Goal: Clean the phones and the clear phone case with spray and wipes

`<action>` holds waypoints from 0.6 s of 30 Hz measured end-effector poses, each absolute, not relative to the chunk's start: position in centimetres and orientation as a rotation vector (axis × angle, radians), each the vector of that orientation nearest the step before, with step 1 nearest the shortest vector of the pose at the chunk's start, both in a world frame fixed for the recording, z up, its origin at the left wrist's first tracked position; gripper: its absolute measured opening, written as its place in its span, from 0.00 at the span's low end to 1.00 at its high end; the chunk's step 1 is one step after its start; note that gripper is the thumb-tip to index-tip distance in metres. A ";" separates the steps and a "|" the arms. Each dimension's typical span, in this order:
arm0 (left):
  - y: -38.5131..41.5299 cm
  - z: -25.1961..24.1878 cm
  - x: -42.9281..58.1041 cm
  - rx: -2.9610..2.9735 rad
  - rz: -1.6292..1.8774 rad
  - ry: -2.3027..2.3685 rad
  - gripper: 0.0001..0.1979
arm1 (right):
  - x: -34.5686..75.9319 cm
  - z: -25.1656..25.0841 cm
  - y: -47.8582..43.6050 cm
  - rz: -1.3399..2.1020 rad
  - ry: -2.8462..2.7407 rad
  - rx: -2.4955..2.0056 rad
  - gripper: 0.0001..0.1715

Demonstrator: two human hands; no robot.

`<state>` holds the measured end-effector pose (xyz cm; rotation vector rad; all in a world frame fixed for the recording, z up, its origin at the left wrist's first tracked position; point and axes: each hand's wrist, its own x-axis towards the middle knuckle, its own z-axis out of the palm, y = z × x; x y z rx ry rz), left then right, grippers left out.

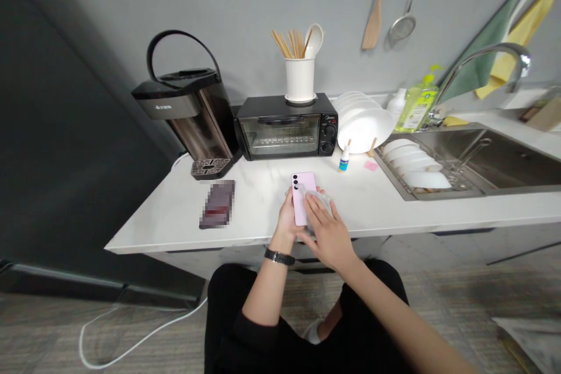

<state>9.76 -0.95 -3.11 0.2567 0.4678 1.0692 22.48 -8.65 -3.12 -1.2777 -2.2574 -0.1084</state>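
Note:
A pink smartphone (303, 201), its back and camera lenses facing up, rests in my left hand (287, 217) near the counter's front edge. The fingers of that hand wrap round the phone from below and the left side. My right hand (326, 228) presses a thin whitish cloth (324, 198) against the right part of the phone's back. Part of the cloth lies hidden under my right fingers. A small white bottle with a blue label (344, 160) stands beyond my hands to the right, beside a pink slip (370, 166).
Left of my hands lies a pixelated dark flat object (218, 204). Behind it stands a water dispenser (199, 123). A toaster oven (287, 128) bears a white utensil holder (300, 79). Rightward are racked plates (366, 125), a dish soap bottle (416, 105) and a sink (504, 158).

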 end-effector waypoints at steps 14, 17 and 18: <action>-1.6 -2.7 10.0 0.234 1.052 0.480 0.30 | 21.7 -3.4 -9.7 -0.094 -2.270 -1.223 0.47; -1.6 -2.7 10.1 0.245 1.128 0.465 0.24 | 21.2 -1.3 -5.8 -0.073 -2.162 -1.371 0.44; -1.7 -2.8 10.1 0.262 1.154 0.451 0.23 | 20.8 -0.7 -4.8 -0.061 -2.160 -1.373 0.44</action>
